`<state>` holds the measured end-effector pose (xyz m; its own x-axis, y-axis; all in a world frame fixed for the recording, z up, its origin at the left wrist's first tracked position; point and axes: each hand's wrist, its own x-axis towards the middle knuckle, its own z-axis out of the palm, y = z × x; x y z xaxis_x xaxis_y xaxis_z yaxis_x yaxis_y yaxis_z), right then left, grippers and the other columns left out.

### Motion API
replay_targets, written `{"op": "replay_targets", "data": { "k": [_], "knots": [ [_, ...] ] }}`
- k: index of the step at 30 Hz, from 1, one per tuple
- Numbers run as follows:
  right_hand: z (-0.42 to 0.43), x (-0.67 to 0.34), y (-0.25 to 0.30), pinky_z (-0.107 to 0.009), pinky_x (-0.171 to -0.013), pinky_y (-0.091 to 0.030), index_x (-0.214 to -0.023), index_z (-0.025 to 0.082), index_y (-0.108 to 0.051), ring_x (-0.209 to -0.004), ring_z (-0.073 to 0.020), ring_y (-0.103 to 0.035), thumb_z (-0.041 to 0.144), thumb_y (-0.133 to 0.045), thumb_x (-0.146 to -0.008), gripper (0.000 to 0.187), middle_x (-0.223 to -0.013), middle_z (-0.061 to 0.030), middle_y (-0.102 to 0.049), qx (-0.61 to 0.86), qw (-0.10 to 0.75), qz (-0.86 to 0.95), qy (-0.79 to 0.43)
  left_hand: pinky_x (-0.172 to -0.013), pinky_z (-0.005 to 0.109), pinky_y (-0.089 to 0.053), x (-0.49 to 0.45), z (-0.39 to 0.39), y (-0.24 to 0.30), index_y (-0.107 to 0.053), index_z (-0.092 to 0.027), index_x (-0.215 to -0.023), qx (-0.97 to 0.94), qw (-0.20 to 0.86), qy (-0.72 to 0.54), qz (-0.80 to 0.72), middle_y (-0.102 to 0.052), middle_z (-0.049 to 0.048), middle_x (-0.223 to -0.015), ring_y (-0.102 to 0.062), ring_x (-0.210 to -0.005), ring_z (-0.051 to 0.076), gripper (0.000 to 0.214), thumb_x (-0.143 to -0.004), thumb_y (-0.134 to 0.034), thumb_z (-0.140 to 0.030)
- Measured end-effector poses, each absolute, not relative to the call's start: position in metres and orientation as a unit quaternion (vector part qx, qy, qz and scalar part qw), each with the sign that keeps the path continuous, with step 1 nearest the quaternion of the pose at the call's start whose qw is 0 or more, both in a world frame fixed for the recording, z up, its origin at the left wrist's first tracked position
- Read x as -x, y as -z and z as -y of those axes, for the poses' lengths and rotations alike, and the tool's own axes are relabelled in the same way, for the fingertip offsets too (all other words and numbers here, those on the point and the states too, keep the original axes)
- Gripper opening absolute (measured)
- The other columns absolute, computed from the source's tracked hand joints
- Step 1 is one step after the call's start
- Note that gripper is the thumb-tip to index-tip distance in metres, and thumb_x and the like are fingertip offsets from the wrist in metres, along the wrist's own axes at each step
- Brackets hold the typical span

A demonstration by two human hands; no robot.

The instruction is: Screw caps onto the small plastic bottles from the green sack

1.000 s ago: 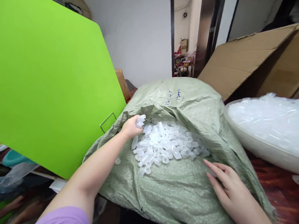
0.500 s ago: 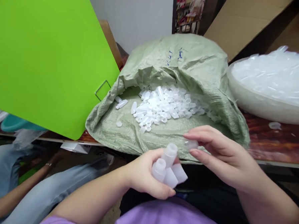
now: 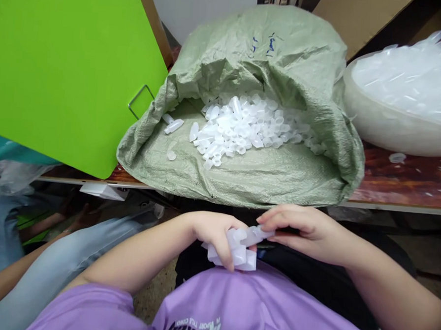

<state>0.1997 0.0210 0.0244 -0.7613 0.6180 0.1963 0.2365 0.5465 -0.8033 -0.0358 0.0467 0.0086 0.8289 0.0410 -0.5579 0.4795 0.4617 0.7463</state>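
My left hand (image 3: 213, 232) is closed around a small bunch of translucent white plastic caps (image 3: 238, 254), held close to my purple shirt below the table edge. My right hand (image 3: 302, 229) pinches one cap (image 3: 259, 233) at the top of that bunch, fingers together. Beyond my hands a green woven sack (image 3: 270, 64) lies open on the table, with a heap of the same white caps (image 3: 240, 126) spilling from its mouth.
A bright green board (image 3: 63, 63) leans at the left, partly over the table. A white basin (image 3: 388, 127) heaped with clear plastic pieces stands at the right on the dark wooden table (image 3: 404, 182). Another person's arm and jeans (image 3: 33, 273) show at lower left. Cardboard stands behind.
My left hand took caps from the sack and drew them back to my lap. My right hand left the sack and now pinches one cap. The view tilted downward.
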Motion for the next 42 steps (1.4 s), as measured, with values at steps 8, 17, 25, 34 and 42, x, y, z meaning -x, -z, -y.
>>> {"op": "replay_targets", "data": {
  "k": [8, 17, 25, 34, 42],
  "knots": [
    [0.001, -0.195, 0.035, -0.026, -0.049, -0.042, -0.063, 0.019, -0.062, -0.049, -0.0136, -0.055, 0.055, -0.039, -0.086, 0.049, -0.052, -0.0009, -0.057, 0.560, 0.105, 0.679, -0.463, -0.051, 0.021, -0.046, 0.015, -0.052, 0.029, -0.062, -0.019, -0.085, -0.515, 0.768, 0.194, -0.327, -0.062, -0.0031, -0.071, -0.057, -0.060, 0.013, 0.042, -0.045, -0.075, -0.017],
    [0.014, -0.206, 0.071, -0.029, -0.061, -0.050, -0.092, 0.019, -0.061, -0.062, -0.0154, -0.061, 0.053, -0.045, -0.084, 0.038, -0.072, -0.0034, -0.064, 0.524, 0.185, 0.593, -0.583, -0.043, 0.021, -0.043, 0.002, -0.057, 0.050, -0.058, -0.019, -0.078, -0.501, 0.765, 0.225, -0.338, -0.058, -0.0039, -0.061, -0.053, -0.051, 0.013, 0.037, -0.044, -0.071, -0.018],
    [0.016, -0.204, 0.083, -0.029, -0.064, -0.051, -0.095, 0.020, -0.061, -0.067, -0.0157, -0.061, 0.050, -0.045, -0.085, 0.036, -0.076, -0.0041, -0.064, 0.518, 0.196, 0.631, -0.543, -0.044, 0.020, -0.040, -0.001, -0.057, 0.045, -0.055, -0.020, -0.085, -0.594, 0.674, 0.236, -0.371, -0.056, -0.0039, -0.069, -0.053, -0.057, 0.012, 0.043, -0.045, -0.071, -0.023],
    [0.015, -0.201, 0.077, -0.031, -0.071, -0.045, -0.097, 0.020, -0.058, -0.077, -0.0171, -0.058, 0.041, -0.046, -0.086, 0.026, -0.086, -0.0048, -0.063, 0.497, 0.194, 0.699, -0.477, -0.045, 0.021, -0.039, -0.004, -0.051, 0.035, -0.058, -0.020, -0.086, -0.675, 0.573, 0.241, -0.398, -0.059, -0.0026, -0.069, -0.054, -0.054, 0.013, 0.040, -0.048, -0.067, -0.025],
    [0.020, -0.184, 0.089, -0.023, -0.044, -0.030, -0.073, 0.018, -0.050, -0.045, -0.0075, -0.036, 0.054, -0.056, -0.074, 0.036, -0.056, 0.0060, -0.042, 0.562, 0.222, 0.423, -0.675, -0.050, 0.025, -0.038, -0.011, -0.023, 0.048, -0.058, -0.022, -0.077, -0.782, 0.396, 0.138, -0.461, -0.059, 0.0013, -0.063, -0.054, -0.052, 0.017, 0.029, -0.049, -0.065, -0.026]
  ]
}}
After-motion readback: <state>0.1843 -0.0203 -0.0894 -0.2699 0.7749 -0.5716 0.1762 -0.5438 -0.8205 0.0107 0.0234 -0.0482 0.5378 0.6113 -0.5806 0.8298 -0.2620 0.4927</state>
